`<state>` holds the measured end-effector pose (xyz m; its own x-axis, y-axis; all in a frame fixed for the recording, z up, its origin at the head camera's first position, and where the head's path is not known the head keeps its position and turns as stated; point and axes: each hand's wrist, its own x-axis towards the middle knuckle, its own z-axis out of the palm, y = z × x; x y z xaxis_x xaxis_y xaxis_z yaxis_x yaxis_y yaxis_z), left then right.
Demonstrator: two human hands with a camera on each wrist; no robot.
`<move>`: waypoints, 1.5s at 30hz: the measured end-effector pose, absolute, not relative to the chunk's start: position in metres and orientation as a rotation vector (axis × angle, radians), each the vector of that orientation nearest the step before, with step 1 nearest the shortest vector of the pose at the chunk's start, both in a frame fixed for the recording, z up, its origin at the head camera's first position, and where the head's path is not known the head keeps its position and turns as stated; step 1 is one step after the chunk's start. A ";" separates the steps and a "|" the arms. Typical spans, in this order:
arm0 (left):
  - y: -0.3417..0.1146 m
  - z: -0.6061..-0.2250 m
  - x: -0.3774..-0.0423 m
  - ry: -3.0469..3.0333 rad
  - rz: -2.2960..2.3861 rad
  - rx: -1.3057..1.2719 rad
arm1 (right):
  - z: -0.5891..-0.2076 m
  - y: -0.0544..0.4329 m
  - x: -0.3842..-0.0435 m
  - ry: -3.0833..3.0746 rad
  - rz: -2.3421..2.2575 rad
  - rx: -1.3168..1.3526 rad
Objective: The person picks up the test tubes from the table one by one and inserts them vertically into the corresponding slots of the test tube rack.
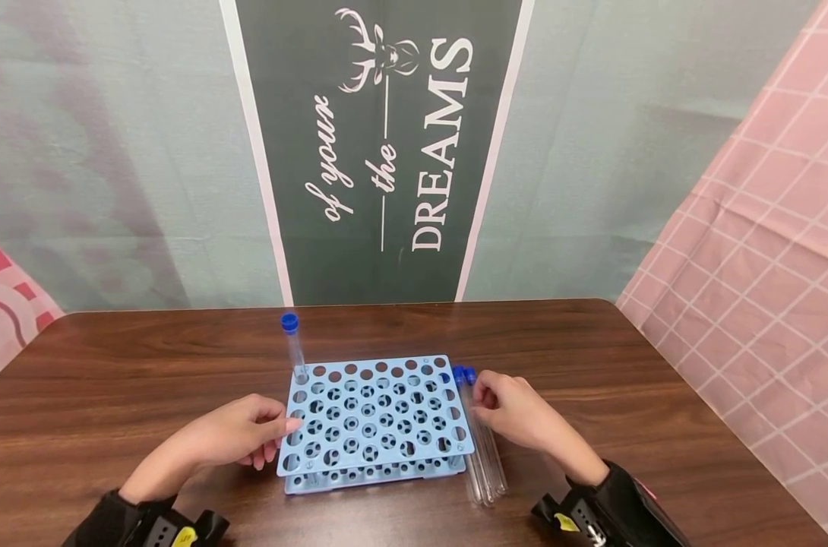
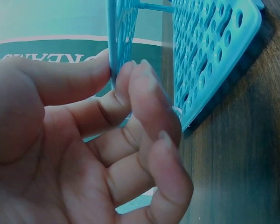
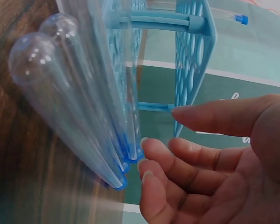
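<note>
A light-blue test tube rack (image 1: 376, 415) with two perforated tiers stands on the table. My left hand (image 1: 239, 433) pinches the left edge of its upper tier, thumb above and index finger below, as the left wrist view shows (image 2: 126, 88). One clear test tube (image 1: 295, 349) with a blue cap stands upright in the rack's back left corner hole. Against the rack's right side lie several capped test tubes (image 1: 488, 460), their blue caps pointing away from me. My right hand (image 1: 519, 410) is beside those caps, fingers loosely bent. In the right wrist view its thumb and fingertips are apart, holding nothing.
The brown wooden table (image 1: 592, 357) extends to both sides of the rack. Behind it hangs a grey-green cloth (image 1: 557, 190) with a dark lettered panel. A pink checked cloth (image 1: 763, 266) hangs on the right. Both wrists wear black straps.
</note>
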<state>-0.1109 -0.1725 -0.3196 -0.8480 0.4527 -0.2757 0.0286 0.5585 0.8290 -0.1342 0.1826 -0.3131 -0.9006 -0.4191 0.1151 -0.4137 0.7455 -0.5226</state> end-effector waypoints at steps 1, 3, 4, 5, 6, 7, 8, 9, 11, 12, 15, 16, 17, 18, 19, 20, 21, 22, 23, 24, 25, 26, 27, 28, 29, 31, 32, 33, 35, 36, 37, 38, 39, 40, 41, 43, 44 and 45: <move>-0.173 -0.320 -0.111 2.329 1.231 0.386 | -0.314 0.182 -0.134 2.922 -0.869 -0.691; -0.173 -0.320 -0.111 2.326 1.235 0.383 | -0.315 0.182 -0.135 2.912 -0.863 -0.676; -0.173 -0.320 -0.111 2.326 1.234 0.381 | -0.316 0.181 -0.135 2.907 -0.861 -0.667; -0.173 -0.320 -0.111 2.326 1.235 0.380 | -0.316 0.181 -0.134 2.899 -0.860 -0.657; -0.173 -0.320 -0.111 2.326 1.235 0.377 | -0.317 0.180 -0.134 2.892 -0.859 -0.646; -0.173 -0.320 -0.111 2.330 1.232 0.377 | -0.317 0.180 -0.134 2.887 -0.856 -0.635; -0.173 -0.320 -0.111 2.331 1.231 0.377 | -0.318 0.179 -0.135 2.884 -0.852 -0.623; -0.173 -0.320 -0.111 2.334 1.230 0.377 | -0.318 0.179 -0.135 2.881 -0.850 -0.612; -0.173 -0.320 -0.111 2.335 1.229 0.378 | -0.319 0.178 -0.135 2.877 -0.845 -0.599; -0.173 -0.320 -0.111 2.335 1.229 0.380 | -0.319 0.178 -0.135 2.878 -0.844 -0.594; -0.173 -0.320 -0.112 2.333 1.232 0.386 | -0.320 0.177 -0.135 2.887 -0.828 -0.590; -0.173 -0.320 -0.112 2.332 1.233 0.386 | -0.321 0.176 -0.135 2.891 -0.823 -0.591; -0.173 -0.320 -0.112 2.329 1.236 0.386 | -0.322 0.176 -0.135 2.894 -0.820 -0.588; -0.173 -0.320 -0.112 2.328 1.238 0.387 | -0.322 0.175 -0.135 2.899 -0.812 -0.584; -0.173 -0.320 -0.112 2.326 1.241 0.386 | -0.323 0.175 -0.135 2.901 -0.804 -0.580; -0.173 -0.320 -0.112 2.325 1.243 0.387 | -0.323 0.174 -0.134 2.901 -0.801 -0.572; -0.173 -0.320 -0.112 2.323 1.246 0.387 | -0.324 0.174 -0.134 2.899 -0.801 -0.563; -0.173 -0.321 -0.112 2.323 1.246 0.388 | -0.324 0.173 -0.134 2.897 -0.800 -0.553; -0.173 -0.321 -0.112 2.322 1.249 0.390 | -0.325 0.173 -0.134 2.897 -0.795 -0.545; -0.173 -0.321 -0.112 2.323 1.249 0.392 | -0.325 0.172 -0.135 2.897 -0.791 -0.539; -0.173 -0.321 -0.112 2.323 1.249 0.393 | -0.326 0.172 -0.135 2.896 -0.790 -0.533; -0.173 -0.321 -0.112 2.325 1.248 0.395 | -0.326 0.172 -0.135 2.897 -0.788 -0.529; -0.173 -0.321 -0.112 2.324 1.248 0.395 | -0.326 0.172 -0.135 2.897 -0.787 -0.527; -0.173 -0.321 -0.112 2.325 1.248 0.396 | -0.327 0.172 -0.135 2.899 -0.784 -0.529; -0.173 -0.321 -0.112 2.325 1.249 0.395 | -0.327 0.172 -0.135 2.901 -0.781 -0.531; -0.173 -0.321 -0.111 2.325 1.250 0.394 | -0.328 0.172 -0.135 2.901 -0.781 -0.535; -0.173 -0.321 -0.111 2.326 1.250 0.395 | -0.328 0.171 -0.135 2.900 -0.781 -0.536; -0.173 -0.321 -0.111 2.327 1.249 0.396 | -0.329 0.171 -0.134 2.899 -0.781 -0.538; -0.173 -0.321 -0.111 2.332 1.246 0.404 | -0.329 0.171 -0.134 2.900 -0.771 -0.542; -0.173 -0.322 -0.111 2.333 1.246 0.407 | -0.329 0.171 -0.134 2.900 -0.767 -0.541; -0.173 -0.322 -0.111 2.333 1.247 0.411 | -0.330 0.171 -0.134 2.901 -0.763 -0.540; -0.173 -0.322 -0.111 2.333 1.247 0.412 | -0.330 0.170 -0.134 2.901 -0.760 -0.536; -0.173 -0.322 -0.111 2.334 1.246 0.414 | -0.330 0.170 -0.133 2.902 -0.756 -0.535; -0.172 -0.322 -0.111 2.336 1.246 0.417 | -0.331 0.170 -0.133 2.906 -0.750 -0.538; -0.172 -0.322 -0.111 2.337 1.245 0.418 | -0.331 0.170 -0.133 2.908 -0.748 -0.538; -0.172 -0.322 -0.111 2.340 1.242 0.423 | -0.332 0.169 -0.133 2.917 -0.744 -0.548; -0.172 -0.322 -0.111 2.341 1.240 0.424 | -0.332 0.169 -0.133 2.921 -0.741 -0.551; -0.172 -0.322 -0.111 2.344 1.238 0.428 | -0.332 0.169 -0.133 2.925 -0.738 -0.556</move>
